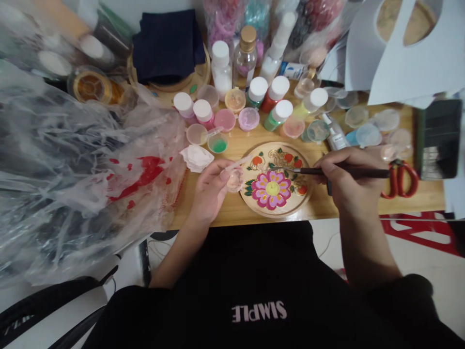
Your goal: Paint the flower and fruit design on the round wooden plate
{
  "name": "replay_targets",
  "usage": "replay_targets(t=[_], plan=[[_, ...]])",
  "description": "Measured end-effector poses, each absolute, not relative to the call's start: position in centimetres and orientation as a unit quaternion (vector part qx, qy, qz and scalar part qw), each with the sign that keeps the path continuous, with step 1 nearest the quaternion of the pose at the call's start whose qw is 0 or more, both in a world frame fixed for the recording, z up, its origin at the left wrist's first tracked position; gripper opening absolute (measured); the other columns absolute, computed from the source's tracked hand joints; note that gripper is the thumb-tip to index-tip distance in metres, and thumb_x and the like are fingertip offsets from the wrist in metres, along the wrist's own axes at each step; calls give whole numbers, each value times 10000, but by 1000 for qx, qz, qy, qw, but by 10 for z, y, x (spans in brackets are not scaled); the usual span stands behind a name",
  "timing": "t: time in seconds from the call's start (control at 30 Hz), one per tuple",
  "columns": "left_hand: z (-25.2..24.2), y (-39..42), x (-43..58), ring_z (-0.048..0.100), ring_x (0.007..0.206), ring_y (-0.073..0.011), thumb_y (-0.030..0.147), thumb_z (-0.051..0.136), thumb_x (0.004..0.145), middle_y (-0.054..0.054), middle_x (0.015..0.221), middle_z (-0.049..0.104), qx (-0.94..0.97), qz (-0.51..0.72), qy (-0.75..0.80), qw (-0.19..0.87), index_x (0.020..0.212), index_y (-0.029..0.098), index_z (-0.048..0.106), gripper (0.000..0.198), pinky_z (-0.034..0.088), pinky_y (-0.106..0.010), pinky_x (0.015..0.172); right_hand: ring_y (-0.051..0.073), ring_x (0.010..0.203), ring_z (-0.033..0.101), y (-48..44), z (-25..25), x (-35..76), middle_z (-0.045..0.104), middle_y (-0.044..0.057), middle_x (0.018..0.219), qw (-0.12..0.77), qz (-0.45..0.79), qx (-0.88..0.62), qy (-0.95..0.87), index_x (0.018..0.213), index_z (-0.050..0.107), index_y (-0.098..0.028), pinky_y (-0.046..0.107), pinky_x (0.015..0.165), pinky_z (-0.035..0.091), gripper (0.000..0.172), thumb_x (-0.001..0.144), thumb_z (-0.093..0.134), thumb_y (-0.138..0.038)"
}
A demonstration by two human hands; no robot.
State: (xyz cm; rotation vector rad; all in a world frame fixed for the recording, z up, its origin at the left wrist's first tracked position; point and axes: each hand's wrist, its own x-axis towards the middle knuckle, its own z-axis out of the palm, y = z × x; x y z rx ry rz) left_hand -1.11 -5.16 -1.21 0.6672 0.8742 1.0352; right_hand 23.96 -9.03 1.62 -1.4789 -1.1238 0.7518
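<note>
A round wooden plate (pixel 250 206) lies near the table's front edge, painted with a pink flower, green leaves and orange fruits outlined in gold. My right hand (pixel 350 177) is closed around the dark handle of a paintbrush (pixel 319 171). The brush points left, its tip over the plate just above the flower; whether it touches the surface I cannot tell. At the plate's left edge, my left hand (pixel 214 186) grips a small clear cup (pixel 235 180) holding a little pale paint, its lid raised. A crumpled white tissue (pixel 196 158) sits beyond that hand.
Several open paint cups, such as a green one (pixel 219 144), and white-capped paint bottles (pixel 279 115) stand behind the plate. Red-handled scissors (pixel 404 179) and a dark phone-like device (pixel 439 138) lie at right. Crumpled clear plastic (pixel 90 194) covers the left side.
</note>
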Motion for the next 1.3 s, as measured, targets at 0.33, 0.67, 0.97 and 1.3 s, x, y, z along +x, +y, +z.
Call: replay_targets(t=[0.33,0.67,0.97,1.3], plan=[[-14,-52,-12,655,708,-117,525,884,710,0,811,730,298,470,391,733,848,190,737,390,523,-257,675,95,455,595,-92,15,240,691,-49,577,546,327,-607,-476,684,746,-240,199,434,449,121,763,727,-150],[-13,-52,-12,674,686,-114,512,886,714,10,787,736,294,474,385,736,835,201,758,358,525,-237,615,66,452,578,-91,15,240,690,-61,591,549,325,-599,-484,692,749,-233,176,438,441,131,770,718,-132],[-12,-51,-12,660,659,-110,551,876,710,2,776,727,313,467,395,727,840,204,752,391,523,-228,600,62,462,576,-93,14,240,689,-61,588,548,342,-596,-477,689,745,-232,172,447,433,135,789,723,-143],[-13,-51,-13,660,685,-108,516,873,735,11,794,717,307,469,376,738,866,196,741,370,525,-244,628,72,463,589,-95,13,242,688,-57,588,552,329,-603,-474,695,751,-230,182,444,445,132,794,724,-148]])
